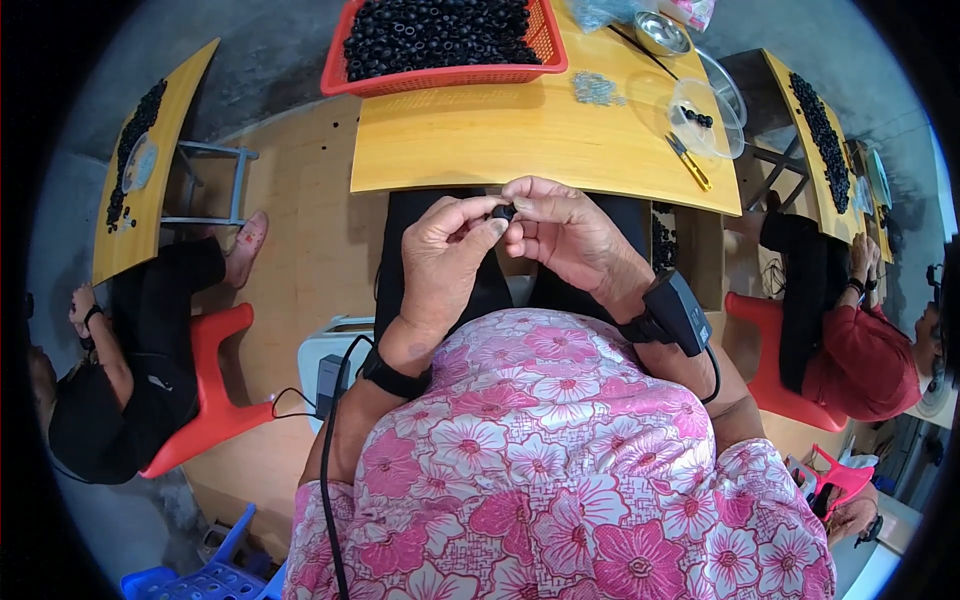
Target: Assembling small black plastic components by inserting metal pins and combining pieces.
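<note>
Between our fingertips sits a small black ring [502, 212], round and dull like rubber. Our left hand [447, 262] pinches it from the nine o'clock side, thumb and forefinger closed on its edge, the other fingers curled loosely. Our right hand [565, 235] meets it from three o'clock, its fingers bent in tight around the same piece, so both hands grip it just in front of the near edge of the table.

Each wrist carries a black strap; the right one bears a boxy black device [675, 312] with a cable, and another black cable [327, 470] trails down from the left wrist across our pink flowered blouse [545, 470].

The yellow wooden table [520, 140] lies at twelve o'clock, smooth and grained. At its far edge stands a red plastic basket [440, 74] with a mesh wall, heaped with many black rings. Toward one o'clock lie a little pile of small grey metal pieces [597, 88], a clear plastic lid [700, 118] holding a few black bits, a yellow-handled tool [689, 162] and a shiny metal bowl [661, 33].

At eight o'clock a person in black sits on a red stool [215, 400]; at four o'clock a person in a red top sits at another yellow table [815, 140].
</note>
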### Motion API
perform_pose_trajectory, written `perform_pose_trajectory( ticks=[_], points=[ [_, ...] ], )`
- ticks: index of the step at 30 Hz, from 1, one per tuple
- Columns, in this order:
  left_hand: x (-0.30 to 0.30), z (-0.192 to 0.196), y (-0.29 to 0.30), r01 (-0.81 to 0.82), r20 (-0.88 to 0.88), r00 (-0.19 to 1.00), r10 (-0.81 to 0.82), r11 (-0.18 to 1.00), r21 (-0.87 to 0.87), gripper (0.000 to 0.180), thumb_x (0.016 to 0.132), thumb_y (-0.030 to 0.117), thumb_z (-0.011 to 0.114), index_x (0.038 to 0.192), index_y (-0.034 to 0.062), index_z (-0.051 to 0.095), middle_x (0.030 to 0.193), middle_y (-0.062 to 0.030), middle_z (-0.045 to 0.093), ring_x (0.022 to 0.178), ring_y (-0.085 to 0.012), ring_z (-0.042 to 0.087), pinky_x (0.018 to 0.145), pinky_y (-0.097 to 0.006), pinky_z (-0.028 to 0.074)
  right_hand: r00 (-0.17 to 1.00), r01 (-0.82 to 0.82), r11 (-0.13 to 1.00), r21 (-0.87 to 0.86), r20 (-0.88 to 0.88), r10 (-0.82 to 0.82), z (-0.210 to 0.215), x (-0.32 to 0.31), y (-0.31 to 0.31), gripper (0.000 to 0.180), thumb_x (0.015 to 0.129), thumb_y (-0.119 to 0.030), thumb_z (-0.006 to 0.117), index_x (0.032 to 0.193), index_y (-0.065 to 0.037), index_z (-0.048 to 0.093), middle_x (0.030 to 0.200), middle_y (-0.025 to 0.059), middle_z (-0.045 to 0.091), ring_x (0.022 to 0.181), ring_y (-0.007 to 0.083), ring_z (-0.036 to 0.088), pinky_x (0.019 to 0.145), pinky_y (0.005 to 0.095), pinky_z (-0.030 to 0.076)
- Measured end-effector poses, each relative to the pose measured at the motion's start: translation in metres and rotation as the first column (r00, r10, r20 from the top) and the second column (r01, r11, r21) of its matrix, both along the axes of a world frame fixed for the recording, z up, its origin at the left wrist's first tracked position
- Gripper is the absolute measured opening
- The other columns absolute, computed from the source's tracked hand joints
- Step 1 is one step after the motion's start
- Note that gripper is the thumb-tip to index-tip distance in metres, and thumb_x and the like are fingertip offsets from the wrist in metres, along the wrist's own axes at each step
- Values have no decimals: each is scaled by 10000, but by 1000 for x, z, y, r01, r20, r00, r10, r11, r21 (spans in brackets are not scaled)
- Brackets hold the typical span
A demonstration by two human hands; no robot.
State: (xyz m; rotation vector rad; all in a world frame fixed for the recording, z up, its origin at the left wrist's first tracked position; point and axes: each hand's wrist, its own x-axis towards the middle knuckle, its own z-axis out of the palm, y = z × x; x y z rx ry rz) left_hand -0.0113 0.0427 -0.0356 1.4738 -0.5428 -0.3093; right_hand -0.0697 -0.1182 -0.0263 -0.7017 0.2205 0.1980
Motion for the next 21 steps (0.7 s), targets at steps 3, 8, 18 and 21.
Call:
perform_pose_trajectory(
  ticks=[3, 8, 18, 21],
  points=[
    [-1, -6, -1, -7, -45, 999, 6, 999, -32, 192, 786, -37, 661, 975, -5, 678, 750, 8, 520, 665, -43, 467, 593, -192, 406, 1000, 0, 1000, -29, -25, -1, 4, 1, 2, 156, 889, -112, 577, 998, 0, 581, 831, 69, 630, 686, 125, 625, 653, 259, 544],
    [-1, -3, 0, -23, -15, 1000, 24, 1000, 7, 195, 784, -34, 661, 976, -7, 678, 740, 5, 529, 670, -46, 485, 603, -196, 419, 995, -42, 994, -99, -96, 32, 5, 1, 0, 203, 892, -189, 595, 960, 2, 591, 802, 59, 623, 684, 118, 615, 638, 263, 540],
    [0, -3, 2, -33, 19, 999, 33, 999, -2, 194, 785, -26, 666, 977, -4, 675, 764, -9, 557, 672, -59, 514, 618, -203, 443, 992, -126, 987, -97, -25, 124, 3, 0, 1, 256, 929, -265, 554, 895, -17, 608, 747, 11, 580, 620, 79, 514, 608, 256, 490],
    [0, -10, 0, -16, -50, 999, 14, 998, -55, 204, 792, -30, 659, 994, -3, 669, 774, -8, 562, 677, -57, 510, 619, -204, 445, 992, -123, 988, -90, -14, 122, 3, -1, 2, 255, 937, -260, 542, 894, -17, 606, 748, 7, 572, 623, 82, 505, 623, 263, 487]
  ],
)
